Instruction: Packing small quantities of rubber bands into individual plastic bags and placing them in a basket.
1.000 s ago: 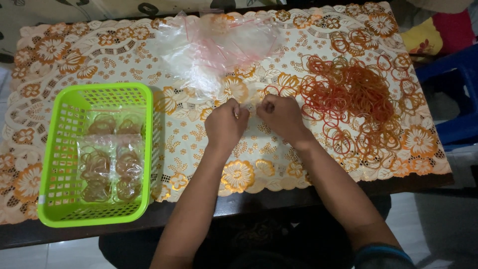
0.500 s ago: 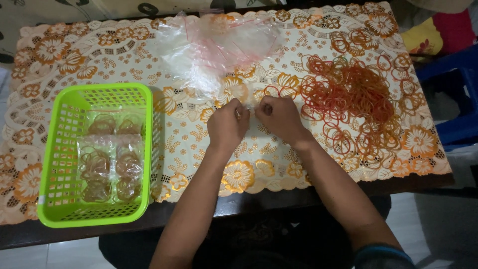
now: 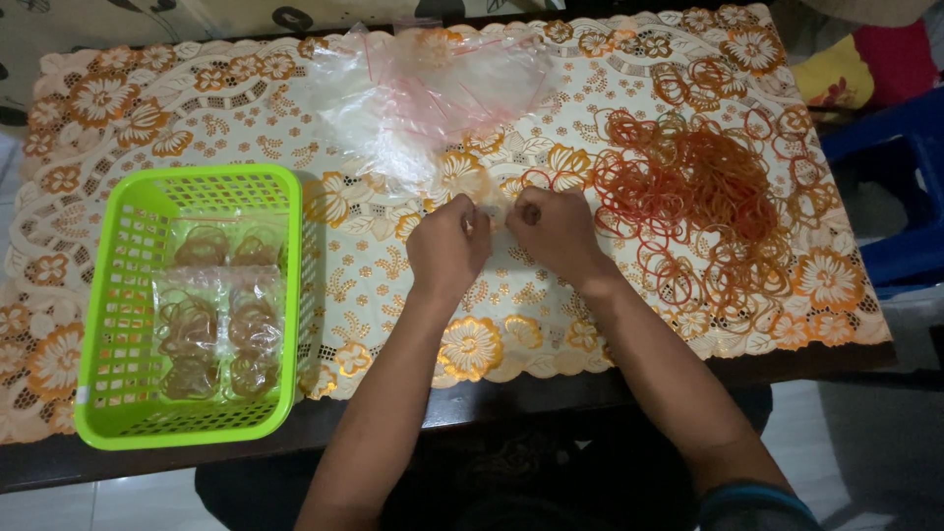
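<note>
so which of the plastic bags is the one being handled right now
The small clear bag pinched between the left hand and right hand; the empty bags lie untouched beyond, the filled bags in the green basket.

Basket (image 3: pixel 118 295) at bench (image 3: pixel 492 403) left, filled bags (image 3: pixel 211 324) inside; loose bands (image 3: pixel 703 197) right; empty bags (image 3: pixel 433 93) behind.

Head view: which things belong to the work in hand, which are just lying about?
In use:
- left hand and right hand, pinching a small clear bag between them
- loose rubber bands
- pile of empty clear zip bags
- green basket holding filled bags

Lying about:
- floral tablecloth
- blue stool
- yellow and red cloth
</note>
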